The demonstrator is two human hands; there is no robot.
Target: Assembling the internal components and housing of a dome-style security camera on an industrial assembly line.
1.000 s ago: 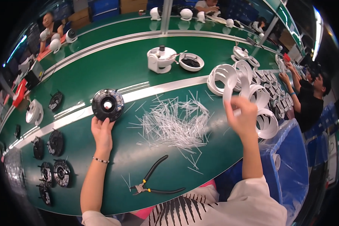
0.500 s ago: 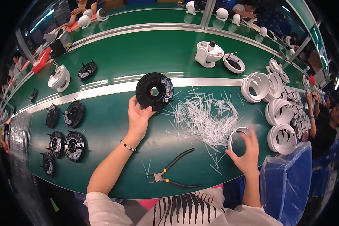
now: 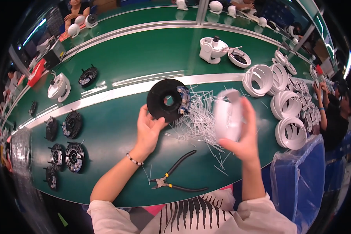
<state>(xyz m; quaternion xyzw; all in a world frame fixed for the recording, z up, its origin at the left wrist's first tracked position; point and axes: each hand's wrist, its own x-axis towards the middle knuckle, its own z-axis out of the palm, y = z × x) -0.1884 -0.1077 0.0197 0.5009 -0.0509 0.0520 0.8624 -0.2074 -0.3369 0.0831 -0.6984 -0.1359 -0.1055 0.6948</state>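
Held up in my left hand (image 3: 150, 130) is a round black plastic disc (image 3: 160, 97) with a centre hole. A small blue circuit board (image 3: 183, 100) sits along its right side. My right hand (image 3: 243, 134) grips a white plastic ring (image 3: 227, 119), thumb in front and fingers behind it; both are smeared by motion. The ring is raised just right of the disc, apart from it. Behind and below them lies a loose pile of thin white cable ties (image 3: 199, 126). Black-handled cutting pliers (image 3: 163, 182) rest open on the green table near my body.
Several black discs with boards (image 3: 75, 156) lie at the left. Stacks of white rings (image 3: 290, 132) stand at the right, by a plastic-wrapped blue chair (image 3: 298, 179). Farther back are white camera housings (image 3: 213, 50) and a white bowl-shaped cover (image 3: 239, 57). A co-worker (image 3: 335, 113) sits at the right.
My right hand has lifted the white ring off the table, moving it up and left toward the disc. My left hand and the disc have shifted slightly right; the view has also moved.
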